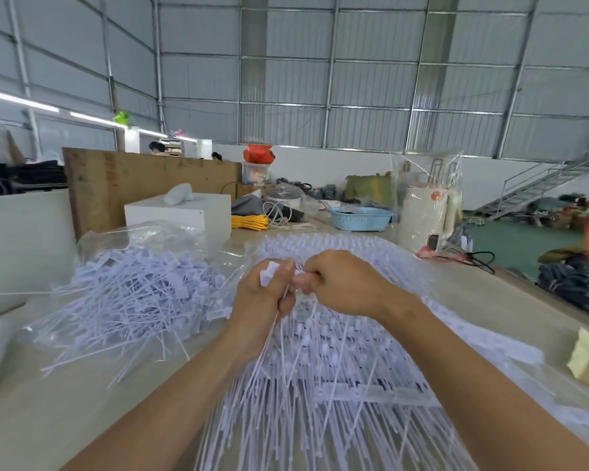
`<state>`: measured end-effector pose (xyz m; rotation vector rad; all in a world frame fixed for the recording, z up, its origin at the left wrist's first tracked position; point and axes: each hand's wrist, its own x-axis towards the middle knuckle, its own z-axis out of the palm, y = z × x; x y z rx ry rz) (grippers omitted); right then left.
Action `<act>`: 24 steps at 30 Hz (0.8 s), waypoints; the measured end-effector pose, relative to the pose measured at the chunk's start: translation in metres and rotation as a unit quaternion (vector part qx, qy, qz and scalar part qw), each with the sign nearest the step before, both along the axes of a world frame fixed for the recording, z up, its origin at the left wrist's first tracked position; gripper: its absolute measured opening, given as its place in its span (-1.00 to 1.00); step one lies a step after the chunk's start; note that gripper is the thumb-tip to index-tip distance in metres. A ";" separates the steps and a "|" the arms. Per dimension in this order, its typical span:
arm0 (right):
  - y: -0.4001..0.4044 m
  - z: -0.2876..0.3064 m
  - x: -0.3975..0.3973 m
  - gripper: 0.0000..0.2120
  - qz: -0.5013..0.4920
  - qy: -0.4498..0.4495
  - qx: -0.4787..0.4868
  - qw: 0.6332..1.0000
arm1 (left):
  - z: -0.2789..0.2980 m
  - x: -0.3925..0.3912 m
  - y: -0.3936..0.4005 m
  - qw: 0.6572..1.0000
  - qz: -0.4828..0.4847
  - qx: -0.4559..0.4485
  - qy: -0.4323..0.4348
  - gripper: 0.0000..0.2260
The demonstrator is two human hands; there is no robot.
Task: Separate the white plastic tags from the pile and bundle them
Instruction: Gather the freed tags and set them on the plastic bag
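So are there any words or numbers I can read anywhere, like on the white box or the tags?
No text can be read anywhere in this picture.
White box: one tiny dark mark on its front, too small to read.
White plastic tags: blank as far as can be seen.
Bagged white container: an orange spot, too blurred to read.
Clear tub under the orange bag: markings blurred.
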<state>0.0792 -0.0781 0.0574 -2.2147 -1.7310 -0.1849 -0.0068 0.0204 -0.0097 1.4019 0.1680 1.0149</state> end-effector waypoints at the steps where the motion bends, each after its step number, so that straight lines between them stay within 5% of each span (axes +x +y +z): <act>1: 0.000 -0.003 0.003 -0.68 0.006 0.022 0.022 0.999 | 0.000 0.000 0.000 1.000 -0.001 0.007 0.004 -0.83; 9: -0.013 0.002 0.014 -0.77 0.052 -0.057 -0.060 0.995 | 0.005 -0.008 0.000 0.991 -0.079 0.052 0.096 -0.88; 15: -0.047 0.025 0.022 -0.63 0.141 0.162 -0.146 0.966 | 0.014 -0.021 0.010 0.964 -0.239 0.036 0.112 -0.84; 20: -0.081 0.055 0.036 -0.80 0.143 0.305 0.132 0.932 | 0.008 -0.016 0.023 0.975 -0.185 -0.123 0.009 -0.84; 24: -0.072 0.056 0.032 -0.72 0.128 0.191 0.031 0.973 | 0.004 -0.005 0.009 0.975 -0.168 -0.146 0.005 -0.78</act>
